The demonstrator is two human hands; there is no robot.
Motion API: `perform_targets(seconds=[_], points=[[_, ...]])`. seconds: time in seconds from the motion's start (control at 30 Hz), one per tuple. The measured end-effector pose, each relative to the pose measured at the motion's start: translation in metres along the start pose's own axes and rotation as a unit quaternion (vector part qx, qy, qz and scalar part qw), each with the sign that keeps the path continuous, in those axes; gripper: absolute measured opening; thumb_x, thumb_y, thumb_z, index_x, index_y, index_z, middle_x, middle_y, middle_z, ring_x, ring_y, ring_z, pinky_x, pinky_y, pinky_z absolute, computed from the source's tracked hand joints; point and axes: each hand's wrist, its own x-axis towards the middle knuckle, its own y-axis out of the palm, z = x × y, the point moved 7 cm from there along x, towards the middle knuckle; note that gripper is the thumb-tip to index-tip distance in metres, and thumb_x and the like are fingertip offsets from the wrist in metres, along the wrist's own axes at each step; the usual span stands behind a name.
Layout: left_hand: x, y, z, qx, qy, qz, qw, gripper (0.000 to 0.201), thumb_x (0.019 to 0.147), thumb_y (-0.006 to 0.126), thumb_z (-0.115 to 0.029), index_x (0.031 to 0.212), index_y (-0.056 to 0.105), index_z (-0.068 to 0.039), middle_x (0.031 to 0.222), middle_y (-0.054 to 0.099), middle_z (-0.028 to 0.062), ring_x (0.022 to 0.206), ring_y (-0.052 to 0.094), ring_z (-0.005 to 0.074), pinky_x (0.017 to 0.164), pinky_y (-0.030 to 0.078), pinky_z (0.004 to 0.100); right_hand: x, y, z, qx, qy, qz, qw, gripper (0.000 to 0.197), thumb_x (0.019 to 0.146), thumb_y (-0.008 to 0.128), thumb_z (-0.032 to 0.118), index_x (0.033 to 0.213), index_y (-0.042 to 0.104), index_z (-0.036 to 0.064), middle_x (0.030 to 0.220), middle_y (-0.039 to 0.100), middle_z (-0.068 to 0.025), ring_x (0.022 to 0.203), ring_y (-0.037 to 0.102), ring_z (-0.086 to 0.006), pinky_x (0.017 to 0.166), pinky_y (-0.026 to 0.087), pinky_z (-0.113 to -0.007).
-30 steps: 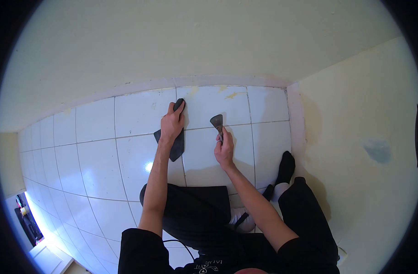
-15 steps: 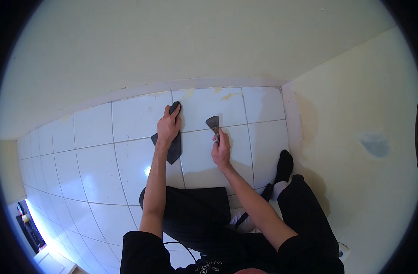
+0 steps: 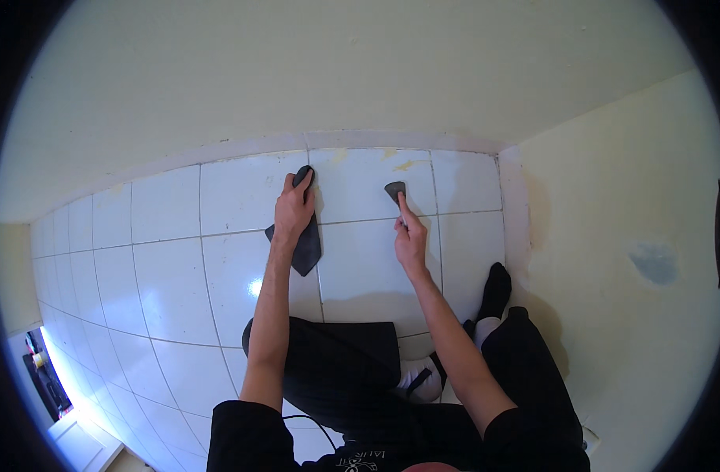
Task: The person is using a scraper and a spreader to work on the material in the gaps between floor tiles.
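My left hand (image 3: 294, 211) is closed around a dark cloth (image 3: 306, 253), pressed against the white tiled floor. A rounded black bunch of it sticks out past the fingers, and a pointed flap lies below the palm. To its right, my right hand (image 3: 411, 240) grips a scraper (image 3: 395, 190), index finger stretched along it toward the wide grey blade. The blade faces the wall, and whether it touches the tile I cannot tell. Beyond the blade, yellowish stains (image 3: 405, 166) mark the tile near the wall's foot.
A pale wall (image 3: 360, 71) rises ahead and meets a side wall (image 3: 611, 197) with a grey-blue patch (image 3: 653, 262). My folded legs (image 3: 336, 354) are close below my hands, with a black-socked foot (image 3: 497, 287) beside the right wall. A white cabinet-like piece (image 3: 84, 440) stands at lower left.
My right hand has moved the scraper farther off and to the right, closer to the yellowish stains. My left hand stays on the cloth at nearly the same spot. The view has shifted slightly.
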Motion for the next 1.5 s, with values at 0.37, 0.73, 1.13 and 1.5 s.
perform_targets(seconds=[0.37,0.73,1.13,1.5], points=[[-0.002,-0.002,0.005,0.009,-0.001,-0.003,1.0,0.042,0.09,0.061,-0.01,0.132,0.064,-0.009,0.121,0.058,0.0224,0.083,0.068,0.044,0.073,0.058,0.0492,0.01,-0.022,-0.021,0.129,0.209,0.057,0.968,0.067,0.094,0.066,0.006,0.155,0.043,0.0142,0.076,0.046,-0.0011,0.067,0.044,-0.0095,0.065,0.043,-0.024],[-0.001,-0.002,0.0,0.019,0.002,-0.009,1.0,0.042,0.089,0.062,-0.009,0.131,0.065,-0.009,0.122,0.058,0.0214,0.082,0.068,0.0433,0.073,0.058,0.0486,-0.011,-0.024,0.011,0.326,0.125,0.149,0.925,0.09,0.08,0.077,-0.007,0.158,0.035,0.0065,0.076,0.033,0.0071,0.068,0.035,-0.0053,0.065,0.037,-0.019],[0.008,-0.011,-0.015,-0.254,0.031,0.12,0.959,0.05,0.081,0.063,0.0,0.129,0.069,-0.01,0.108,0.06,0.0148,0.086,0.062,0.0245,0.079,0.051,0.0293,-0.024,-0.005,-0.02,0.05,0.004,-0.01,0.999,0.066,0.091,0.063,-0.003,0.153,0.046,0.0105,0.068,0.047,0.0024,0.057,0.04,-0.0068,0.055,0.04,-0.023],[-0.02,-0.055,-0.036,-0.121,0.184,-0.213,0.952,0.052,0.065,0.063,0.002,0.113,0.077,-0.009,0.098,0.068,0.0148,0.079,0.067,0.0221,0.07,0.056,0.0302,-0.034,0.006,0.007,-0.124,-0.09,-0.048,0.987,0.062,0.092,0.059,-0.002,0.152,0.047,0.0103,0.083,0.068,-0.0135,0.057,0.062,-0.026,0.054,0.05,-0.038]])
